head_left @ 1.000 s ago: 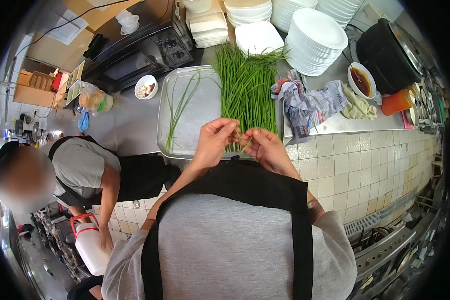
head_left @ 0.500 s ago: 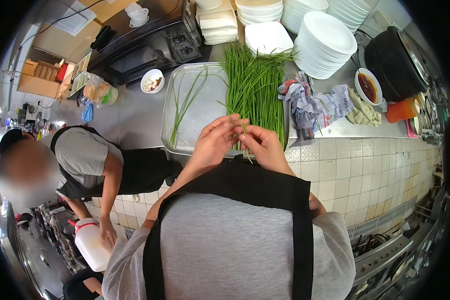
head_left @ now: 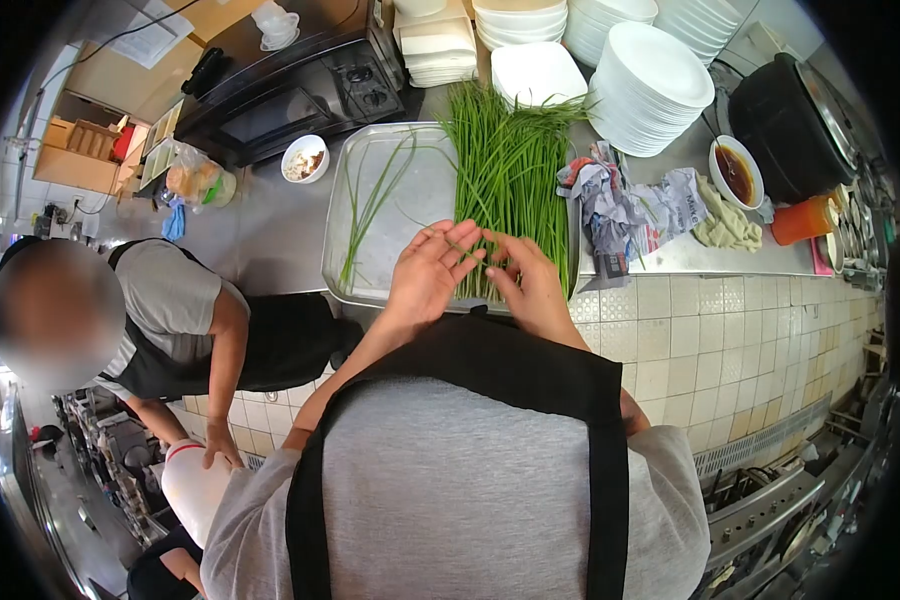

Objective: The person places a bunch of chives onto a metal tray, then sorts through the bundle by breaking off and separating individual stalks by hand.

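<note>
Palm up, the left hand sits mid-view, fingers long and spread, and just beside it at three o'clock there's the right hand, thumb and forefinger curved with a narrow gap between. Is a stalk pinched there? I can't tell; the tips are too small to say. Light touch, that's what such thin greens seem to call for: flat left fingers as a rest, right thumb and forefinger barely nipping, because a hard squeeze would probably bruise them.

Up at twelve o'clock from the hands, the big bunch of green stalks lies lengthwise in the metal tray, pale ends towards the person, tips spilling over the far rim. Best, I'd judge, to draw from the top so nothing snags. At ten o'clock, a few loose stalks lie apart from the bunch; anything set down there would sit neatest along their line.

Out between two and three, crumpled newspaper is right by the tray; bare wrists ought to steer clear. Further, at ten, a white bowl. And towards eight, a co-worker has a hand on a white container: elbows in, I'd say!
</note>
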`<state>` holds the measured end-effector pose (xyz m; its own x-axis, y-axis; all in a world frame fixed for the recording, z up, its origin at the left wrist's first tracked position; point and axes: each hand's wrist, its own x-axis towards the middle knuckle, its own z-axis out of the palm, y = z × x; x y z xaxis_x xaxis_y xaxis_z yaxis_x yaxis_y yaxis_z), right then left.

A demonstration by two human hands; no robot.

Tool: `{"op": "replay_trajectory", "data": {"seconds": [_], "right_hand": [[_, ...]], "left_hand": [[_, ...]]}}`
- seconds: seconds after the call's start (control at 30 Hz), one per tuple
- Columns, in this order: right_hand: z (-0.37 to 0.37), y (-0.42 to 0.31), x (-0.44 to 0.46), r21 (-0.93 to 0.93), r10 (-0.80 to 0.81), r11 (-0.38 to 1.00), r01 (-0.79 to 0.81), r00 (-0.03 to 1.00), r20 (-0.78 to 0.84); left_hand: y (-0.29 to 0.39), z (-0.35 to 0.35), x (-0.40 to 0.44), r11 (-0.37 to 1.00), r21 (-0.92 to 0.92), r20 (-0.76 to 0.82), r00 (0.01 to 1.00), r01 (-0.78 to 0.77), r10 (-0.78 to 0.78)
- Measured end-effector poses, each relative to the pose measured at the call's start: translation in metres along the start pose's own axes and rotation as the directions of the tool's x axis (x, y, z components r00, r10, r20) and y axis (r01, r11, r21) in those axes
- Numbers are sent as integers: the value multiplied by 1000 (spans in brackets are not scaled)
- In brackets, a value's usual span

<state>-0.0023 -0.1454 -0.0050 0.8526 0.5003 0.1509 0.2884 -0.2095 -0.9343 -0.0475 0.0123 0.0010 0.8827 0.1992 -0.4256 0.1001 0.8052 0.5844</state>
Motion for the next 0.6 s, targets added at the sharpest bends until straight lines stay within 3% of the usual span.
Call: {"op": "replay_trajectory", "data": {"seconds": [0.07, 0.17, 0.27, 0.43, 0.53, 0.6], "right_hand": [[1, -1, 1, -73, -81, 994, 76, 994, -77], [1, 8, 1, -133, -71, 988, 76, 997, 38], [0, 0, -1, 12, 184, 981, -193, 949, 257], [4, 2, -1, 7, 227, 972, -234, 950, 214], [4, 10, 0, -26, 210, 978, -209, 962, 177], [4, 16, 0, -51, 184, 983, -178, 971, 150]], "left_hand": [[0, -1, 0, 1000, -10, 1, 1000, 5, -5], [-1, -2, 3, 1000, -26, -16, 1000, 6, -7], [-6, -4, 5, 1000, -27, -46, 999, -4, 3], [-14, -12, 10, 997, 32, -182, 981, 74, -67], [-33, -71, 34, 988, 48, 195, 969, 148, -154], [-31, -54, 29, 957, 48, 163, 943, 287, -291]]}}
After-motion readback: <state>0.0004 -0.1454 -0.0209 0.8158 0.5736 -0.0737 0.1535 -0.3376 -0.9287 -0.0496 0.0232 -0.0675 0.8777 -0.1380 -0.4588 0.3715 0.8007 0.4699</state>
